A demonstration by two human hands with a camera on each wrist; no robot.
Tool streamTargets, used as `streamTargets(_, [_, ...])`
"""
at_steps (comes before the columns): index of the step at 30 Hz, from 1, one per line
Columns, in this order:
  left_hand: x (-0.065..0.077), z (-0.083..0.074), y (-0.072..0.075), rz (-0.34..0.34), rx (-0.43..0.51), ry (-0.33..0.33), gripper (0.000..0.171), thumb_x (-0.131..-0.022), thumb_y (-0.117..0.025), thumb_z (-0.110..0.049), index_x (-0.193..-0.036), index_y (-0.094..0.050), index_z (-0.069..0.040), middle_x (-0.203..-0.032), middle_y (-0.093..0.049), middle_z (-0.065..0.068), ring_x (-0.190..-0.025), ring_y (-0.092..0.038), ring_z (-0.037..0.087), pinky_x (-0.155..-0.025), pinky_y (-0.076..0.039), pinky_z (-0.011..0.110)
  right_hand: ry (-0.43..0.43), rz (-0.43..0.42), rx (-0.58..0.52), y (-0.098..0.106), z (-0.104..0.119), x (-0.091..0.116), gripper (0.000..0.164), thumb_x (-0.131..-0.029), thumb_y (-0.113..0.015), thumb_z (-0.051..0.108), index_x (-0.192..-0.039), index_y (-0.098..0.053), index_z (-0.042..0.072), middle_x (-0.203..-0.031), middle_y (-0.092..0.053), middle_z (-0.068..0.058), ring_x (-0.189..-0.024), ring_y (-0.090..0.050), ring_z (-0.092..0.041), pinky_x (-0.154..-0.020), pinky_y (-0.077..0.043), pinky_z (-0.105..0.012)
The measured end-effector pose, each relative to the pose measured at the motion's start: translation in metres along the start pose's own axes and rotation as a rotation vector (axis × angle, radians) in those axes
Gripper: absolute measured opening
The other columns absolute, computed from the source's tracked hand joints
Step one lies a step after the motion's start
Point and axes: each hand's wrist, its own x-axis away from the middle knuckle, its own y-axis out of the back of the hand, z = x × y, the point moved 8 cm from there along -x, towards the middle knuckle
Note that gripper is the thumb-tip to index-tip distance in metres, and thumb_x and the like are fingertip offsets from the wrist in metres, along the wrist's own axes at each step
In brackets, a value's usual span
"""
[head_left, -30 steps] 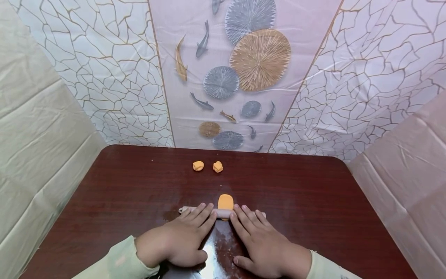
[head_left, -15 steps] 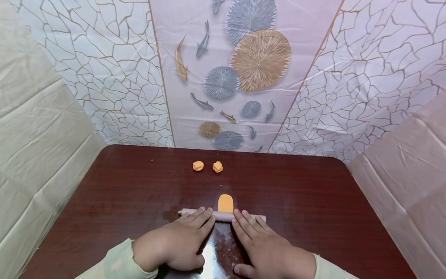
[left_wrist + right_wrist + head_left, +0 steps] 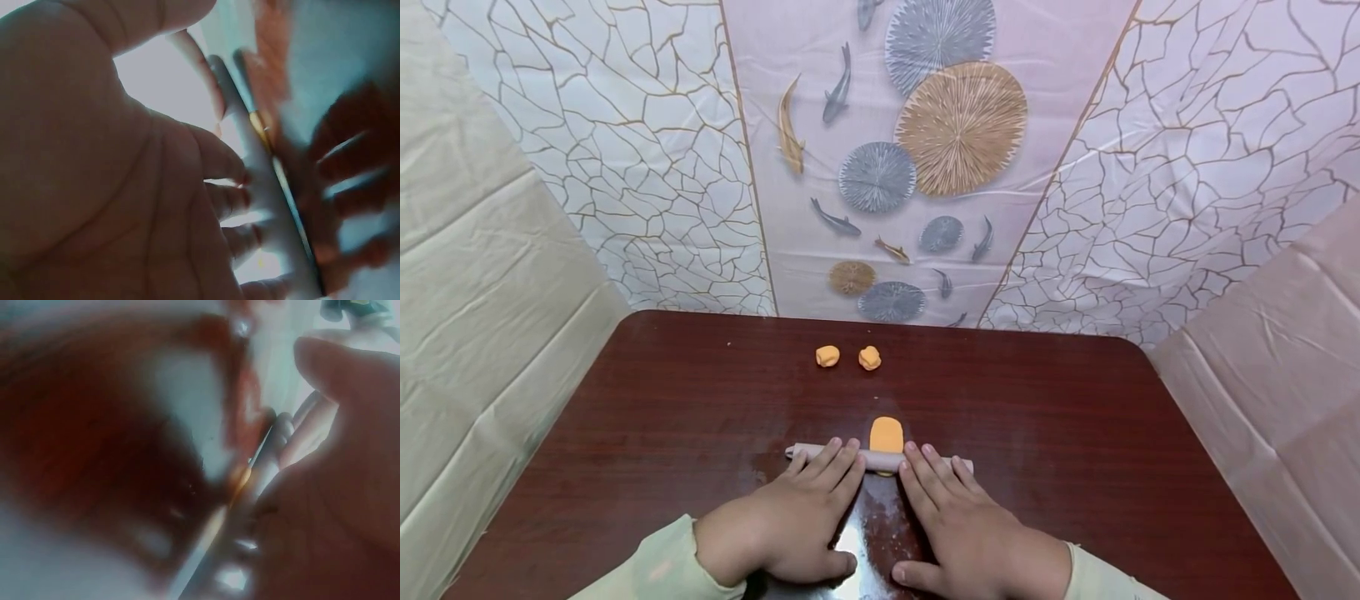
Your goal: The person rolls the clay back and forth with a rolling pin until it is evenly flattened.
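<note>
A pale rolling pin (image 3: 883, 461), seemingly a rolled tube, lies crosswise over a flat oval of yellow-orange dough (image 3: 887, 434). Most of the dough shows beyond the pin, with a thin edge on the near side. My left hand (image 3: 801, 517) rests straight fingers on the pin's left part, thumb spread out. On the right part my right hand (image 3: 966, 529) lies the same way, fingertips on top. Both wrist views show the pin (image 3: 269, 181) under the fingers, with the dough (image 3: 239, 478) as a small yellow patch beneath it.
Two small lumps of the same dough, a left one (image 3: 827, 357) and a right one (image 3: 869, 358), sit farther back. The dark red-brown table (image 3: 1060, 408) is glossy and has wet smears near the hands. A patterned cloth (image 3: 880, 250) hangs behind the table's far edge.
The pin rolled slightly toward me, then back away, with both hands moving along. A thin near edge of the dough shows again. The two lumps stayed put.
</note>
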Motion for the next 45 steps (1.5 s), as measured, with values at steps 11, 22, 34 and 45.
streamTargets(11, [-0.009,0.004,-0.002,0.014,0.012,0.019,0.12,-0.096,-0.069,-0.078,-0.181,-0.021,-0.009,-0.191,-0.006,0.014,-0.178,-0.007,0.039,-0.137,-0.021,0.072,-0.011,0.01,0.017,0.001,-0.005,-0.007,0.123,-0.098,-0.045,0.094,-0.181,-0.017,0.008,-0.191,-0.004,-0.014,-0.177,-0.011,-0.039,-0.139,-0.024,-0.066])
streamTargets(22, [-0.016,0.014,0.002,0.069,0.125,0.011,0.121,-0.096,-0.07,-0.078,-0.183,-0.014,-0.014,-0.191,0.0,0.011,-0.178,0.001,0.037,-0.14,-0.01,0.07,-0.015,-0.004,0.023,0.004,-0.012,-0.014,0.129,-0.095,-0.047,0.097,-0.181,-0.015,0.007,-0.191,-0.005,-0.016,-0.177,-0.01,-0.039,-0.139,-0.023,-0.065])
streamTargets(34, [-0.03,0.029,-0.003,0.053,0.085,-0.026,0.12,-0.099,-0.062,-0.084,-0.183,-0.006,-0.02,-0.192,0.006,0.004,-0.178,0.005,0.034,-0.142,-0.005,0.064,0.009,-0.033,0.035,0.007,-0.022,-0.025,0.132,-0.094,-0.053,0.096,-0.181,-0.014,0.005,-0.19,-0.004,-0.017,-0.177,-0.009,-0.041,-0.14,-0.021,-0.066])
streamTargets(45, [-0.049,0.045,0.005,0.095,0.08,-0.017,0.118,-0.1,-0.057,-0.087,-0.183,-0.003,-0.024,-0.192,0.003,0.001,-0.178,0.004,0.032,-0.143,-0.004,0.061,0.009,0.009,0.014,0.009,-0.037,-0.043,0.135,-0.093,-0.054,0.097,-0.182,-0.007,0.007,-0.191,0.0,-0.017,-0.178,-0.004,-0.039,-0.141,-0.016,-0.066])
